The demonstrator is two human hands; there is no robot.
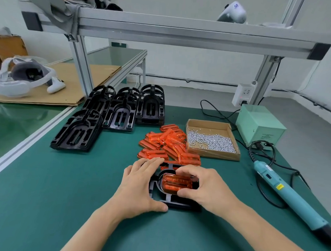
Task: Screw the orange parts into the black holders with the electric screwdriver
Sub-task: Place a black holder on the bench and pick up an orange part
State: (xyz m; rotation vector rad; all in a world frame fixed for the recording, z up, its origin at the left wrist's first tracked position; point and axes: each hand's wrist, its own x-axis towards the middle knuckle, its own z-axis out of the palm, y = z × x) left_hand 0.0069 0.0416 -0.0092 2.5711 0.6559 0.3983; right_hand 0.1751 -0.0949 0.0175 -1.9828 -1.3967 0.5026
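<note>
Orange translucent plastic parts and black plastic holders lie on the green-matted table [43, 205], the largest thing in view, under a grey aluminium frame [184, 31]. Taking the cardboard tray of silver screws [211, 140] as landmark: the pale green power box [259, 127] stands just to its right, and the teal electric screwdriver [288, 195] lies nearer the person on that same side. The stacks of black plastic holders [112, 115] sit well to the tray's left, and the heap of orange translucent parts [167, 144] touches its left edge. Nearer than the tray, 1 black holder [169, 200] lies flat with 1 orange part [177, 182] seated in it. The left hand [139, 183] rests spread on the holder's left side. The right hand [202, 185] pinches the orange part between thumb and curled fingers.
</note>
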